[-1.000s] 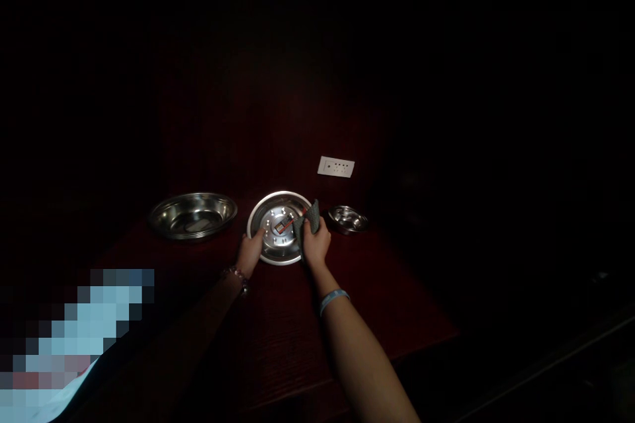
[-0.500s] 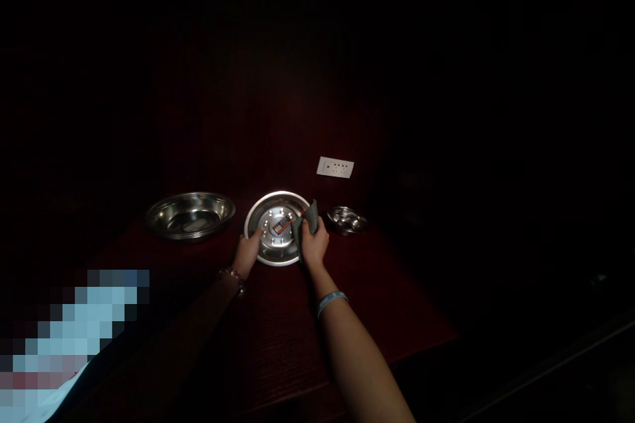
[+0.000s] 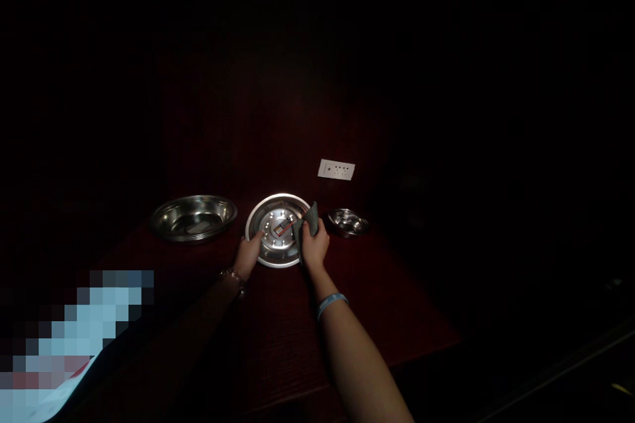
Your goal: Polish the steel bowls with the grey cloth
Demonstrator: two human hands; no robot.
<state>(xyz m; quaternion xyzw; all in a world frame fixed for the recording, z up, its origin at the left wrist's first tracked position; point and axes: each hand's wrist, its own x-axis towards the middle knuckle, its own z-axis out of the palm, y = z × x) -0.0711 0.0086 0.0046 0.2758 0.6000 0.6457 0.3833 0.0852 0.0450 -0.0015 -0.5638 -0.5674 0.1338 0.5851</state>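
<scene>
From the head camera, in a very dim room, the round steel plate lies flat on the dark red table, and everything else sits around it. The left hand rests on the plate's near-left rim, fingers curled over the edge and steadying it. The right hand is at the plate's right rim, fingers closed around a grey scouring cloth that presses on the metal there.

Compared with a second ago, very little has shifted: the cloth hand has crept slightly toward the plate's near-right edge, and the left hand keeps the same hold. I judge the rubbing is working its way along the rim in small strokes, with the plate's centre, where a small red-and-dark reflection shows, not under the cloth.

Left of the plate stands a wide steel basin; right of it, a small steel bowl. Behind the plate, a white socket panel sits on the dark wall.
</scene>
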